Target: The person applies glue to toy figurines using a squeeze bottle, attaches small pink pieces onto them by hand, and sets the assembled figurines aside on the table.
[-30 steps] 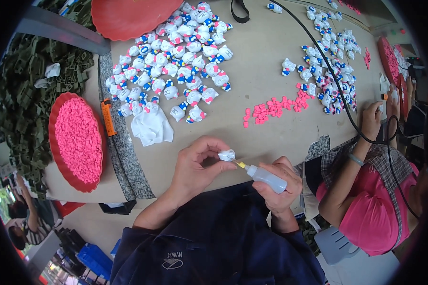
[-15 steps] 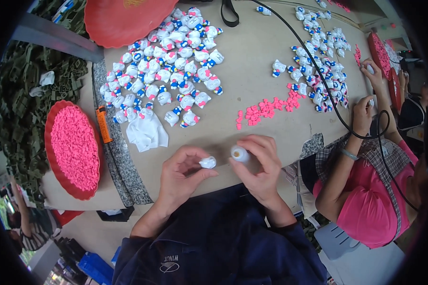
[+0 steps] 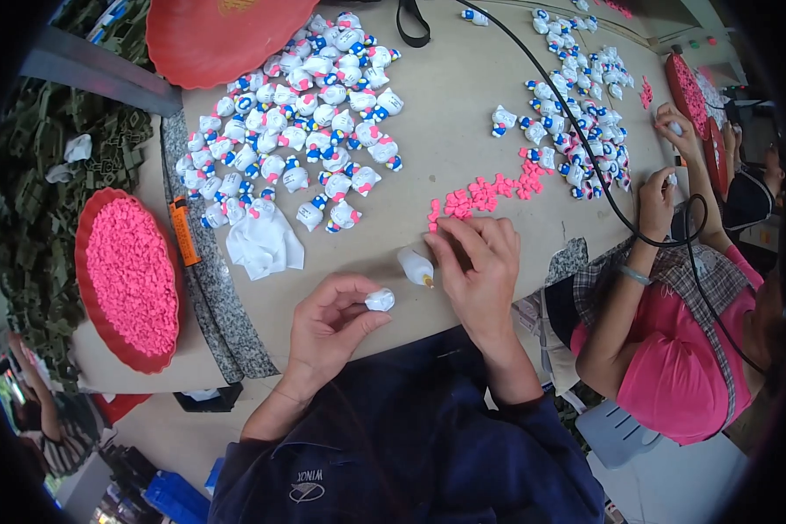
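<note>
My left hand (image 3: 332, 323) pinches a small white figurine (image 3: 380, 300) between thumb and fingers, above the near side of the table; most of its shape is hidden. My right hand (image 3: 480, 266) reaches over the table, thumb and forefinger closed at a small pink bow (image 3: 433, 226) at the near end of a loose row of pink bows (image 3: 472, 199). Between my hands a white glue bottle (image 3: 416, 267) lies on its side, its brownish tip pointing toward me and to the right.
White, blue and pink figurines (image 3: 323, 118) crowd the left, by a white cloth (image 3: 265, 244). A red dish (image 3: 90, 288) of pink pieces and a larger red dish (image 3: 227, 39) stand beyond. A black cable (image 3: 576, 113) crosses before more figurines (image 3: 598, 148). A co-worker (image 3: 672, 349) sits right.
My right hand has let go of the glue bottle, leaving it lying on the table, and has moved up to the pink bows. My left hand still holds the figurine in about the same place.
</note>
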### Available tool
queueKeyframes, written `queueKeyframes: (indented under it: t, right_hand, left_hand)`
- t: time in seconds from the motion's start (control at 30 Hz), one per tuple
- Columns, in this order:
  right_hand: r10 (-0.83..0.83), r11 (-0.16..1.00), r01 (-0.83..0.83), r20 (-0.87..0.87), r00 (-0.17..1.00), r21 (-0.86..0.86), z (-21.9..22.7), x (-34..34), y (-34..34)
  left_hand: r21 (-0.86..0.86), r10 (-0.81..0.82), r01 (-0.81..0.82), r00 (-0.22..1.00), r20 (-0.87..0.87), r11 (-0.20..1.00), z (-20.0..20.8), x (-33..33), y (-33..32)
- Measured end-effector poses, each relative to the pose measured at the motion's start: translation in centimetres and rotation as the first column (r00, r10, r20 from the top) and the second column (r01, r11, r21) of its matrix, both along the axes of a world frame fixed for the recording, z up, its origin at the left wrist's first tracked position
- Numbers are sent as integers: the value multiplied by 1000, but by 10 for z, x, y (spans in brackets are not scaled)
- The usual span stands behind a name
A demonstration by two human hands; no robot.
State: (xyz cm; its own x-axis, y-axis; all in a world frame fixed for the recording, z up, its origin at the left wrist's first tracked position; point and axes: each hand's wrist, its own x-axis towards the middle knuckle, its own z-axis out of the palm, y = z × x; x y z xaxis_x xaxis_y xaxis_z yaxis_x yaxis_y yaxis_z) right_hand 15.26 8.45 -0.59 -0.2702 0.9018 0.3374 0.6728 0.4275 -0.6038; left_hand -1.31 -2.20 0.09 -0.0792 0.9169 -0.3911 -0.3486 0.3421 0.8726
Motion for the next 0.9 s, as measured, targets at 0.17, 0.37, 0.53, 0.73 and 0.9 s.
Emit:
queueKeyframes:
  t: [0.17, 0.37, 0.53, 0.73, 0.9]
  right_hand:
    - [14, 998, -23, -142, 990, -58, 5, 5, -5]
    - [-69, 782, -286, -533, 843, -554, 29, 21, -46]
    - [-4, 756, -307, -473, 881, -578, 30, 23, -46]
    - [194, 841, -332, -335, 922, -428, 27, 28, -40]
    - [215, 859, -348, -352, 911, -376, 27, 27, -37]
  left_hand:
    - [45, -5, 3, 999, 32, 999, -1, 4, 0]
    - [71, -50, 49, 999, 14, 996, 0, 11, 0]
    - [85, -93, 106, 986, -140, 991, 4, 17, 3]
    - [131, -176, 218, 947, -270, 967, 4, 15, 6]
    - [96, -192, 220, 950, -245, 971, 7, 15, 7]
